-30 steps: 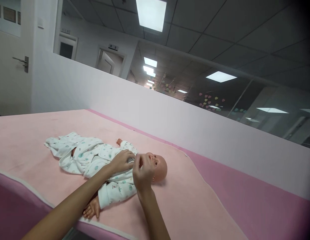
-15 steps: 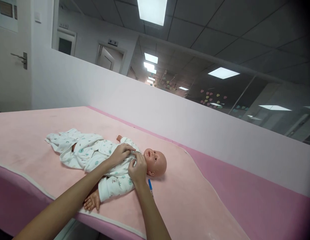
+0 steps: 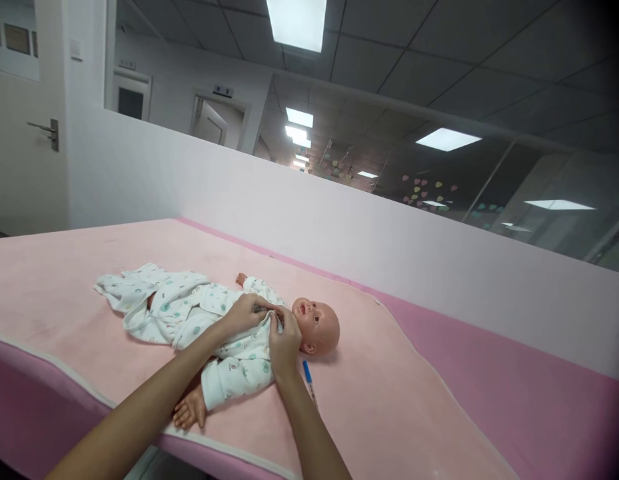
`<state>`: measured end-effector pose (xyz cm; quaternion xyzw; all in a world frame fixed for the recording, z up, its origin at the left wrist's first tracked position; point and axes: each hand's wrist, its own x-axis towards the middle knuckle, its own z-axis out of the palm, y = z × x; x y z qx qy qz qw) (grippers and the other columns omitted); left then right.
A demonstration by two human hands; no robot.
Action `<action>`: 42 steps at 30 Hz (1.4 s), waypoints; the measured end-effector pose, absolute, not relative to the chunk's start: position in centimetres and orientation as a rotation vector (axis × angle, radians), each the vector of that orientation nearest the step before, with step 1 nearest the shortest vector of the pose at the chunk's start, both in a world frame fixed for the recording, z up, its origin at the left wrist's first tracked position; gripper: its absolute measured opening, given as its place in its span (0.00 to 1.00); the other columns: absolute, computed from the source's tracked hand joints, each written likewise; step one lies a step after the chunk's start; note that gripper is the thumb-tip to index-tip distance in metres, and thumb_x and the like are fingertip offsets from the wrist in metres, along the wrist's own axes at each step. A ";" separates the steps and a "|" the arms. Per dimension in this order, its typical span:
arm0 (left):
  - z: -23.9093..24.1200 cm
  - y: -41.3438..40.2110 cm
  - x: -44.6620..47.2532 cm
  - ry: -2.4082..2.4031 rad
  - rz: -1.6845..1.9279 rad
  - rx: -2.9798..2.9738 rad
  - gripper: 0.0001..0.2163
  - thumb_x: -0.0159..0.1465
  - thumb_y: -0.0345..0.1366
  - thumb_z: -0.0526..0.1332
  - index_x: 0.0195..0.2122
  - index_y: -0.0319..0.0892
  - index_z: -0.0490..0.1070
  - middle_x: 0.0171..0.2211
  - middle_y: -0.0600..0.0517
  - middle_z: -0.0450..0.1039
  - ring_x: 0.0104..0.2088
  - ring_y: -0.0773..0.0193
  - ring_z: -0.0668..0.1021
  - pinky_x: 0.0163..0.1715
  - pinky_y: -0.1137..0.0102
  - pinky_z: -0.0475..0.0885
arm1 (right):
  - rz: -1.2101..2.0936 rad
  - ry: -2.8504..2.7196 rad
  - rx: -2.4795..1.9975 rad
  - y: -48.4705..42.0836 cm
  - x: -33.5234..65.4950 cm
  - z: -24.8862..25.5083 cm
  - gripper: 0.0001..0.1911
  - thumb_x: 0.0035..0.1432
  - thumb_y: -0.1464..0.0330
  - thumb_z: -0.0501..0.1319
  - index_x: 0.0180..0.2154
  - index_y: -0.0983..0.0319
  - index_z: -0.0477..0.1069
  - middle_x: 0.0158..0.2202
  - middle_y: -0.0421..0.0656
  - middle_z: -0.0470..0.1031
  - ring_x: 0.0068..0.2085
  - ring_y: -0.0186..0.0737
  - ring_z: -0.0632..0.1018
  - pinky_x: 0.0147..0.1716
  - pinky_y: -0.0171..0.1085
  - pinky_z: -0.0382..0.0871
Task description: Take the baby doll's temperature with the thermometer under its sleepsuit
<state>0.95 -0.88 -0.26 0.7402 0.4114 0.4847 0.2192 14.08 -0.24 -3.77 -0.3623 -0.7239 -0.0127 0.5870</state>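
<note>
A baby doll lies on its back on a pink mat, head to the right, dressed in a white patterned romper. My left hand rests on the doll's chest, fingers closed on the romper's fabric near the collar. My right hand pinches the same collar area just below the doll's chin. A blue pen lies on the mat beside my right wrist.
The mat covers a darker pink padded surface with a white partition wall along its far side. The near edge of the mat runs below the doll. A door stands at the far left.
My right hand came down from in front of the doll's face to the collar, uncovering the pen on the mat. My left hand stayed on the chest.
</note>
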 end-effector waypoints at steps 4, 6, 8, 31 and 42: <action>-0.4 -0.7 0.9 1.265 1.280 2.124 0.14 0.55 0.33 0.55 0.40 0.44 0.75 0.36 0.51 0.77 0.37 0.61 0.75 0.38 0.71 0.68 | -0.015 -1.665 -0.866 -0.5 14.0 -3.6 0.09 0.58 0.69 0.52 0.35 0.61 0.70 0.31 0.42 0.74 0.34 0.36 0.74 0.35 0.34 0.67; -0.5 -0.5 0.9 1.277 1.271 2.139 0.14 0.56 0.33 0.54 0.40 0.44 0.75 0.38 0.51 0.76 0.38 0.61 0.75 0.39 0.71 0.68 | -0.001 -1.650 -0.871 -0.6 14.0 -3.5 0.08 0.58 0.68 0.52 0.34 0.61 0.70 0.31 0.42 0.74 0.33 0.36 0.74 0.35 0.34 0.67; -0.7 -0.4 0.9 1.252 1.254 2.148 0.14 0.57 0.33 0.53 0.41 0.44 0.75 0.39 0.51 0.76 0.40 0.61 0.75 0.40 0.71 0.68 | 0.000 -1.637 -0.877 -0.6 14.0 -3.6 0.09 0.58 0.68 0.52 0.34 0.61 0.70 0.31 0.41 0.74 0.33 0.36 0.74 0.34 0.34 0.67; -0.6 -0.6 1.0 1.168 1.219 2.094 0.15 0.57 0.34 0.54 0.44 0.44 0.71 0.40 0.51 0.75 0.41 0.60 0.75 0.42 0.70 0.68 | 0.010 -1.688 -0.923 -0.4 13.8 -3.2 0.12 0.50 0.77 0.50 0.35 0.61 0.67 0.32 0.42 0.70 0.34 0.37 0.71 0.35 0.35 0.66; -1.0 -0.2 0.8 1.092 1.293 2.012 0.15 0.57 0.30 0.53 0.45 0.42 0.70 0.36 0.51 0.75 0.38 0.63 0.76 0.41 0.70 0.68 | 0.106 -1.669 -0.865 -0.6 13.7 -3.0 0.13 0.51 0.77 0.50 0.37 0.61 0.67 0.34 0.43 0.71 0.37 0.38 0.72 0.39 0.37 0.66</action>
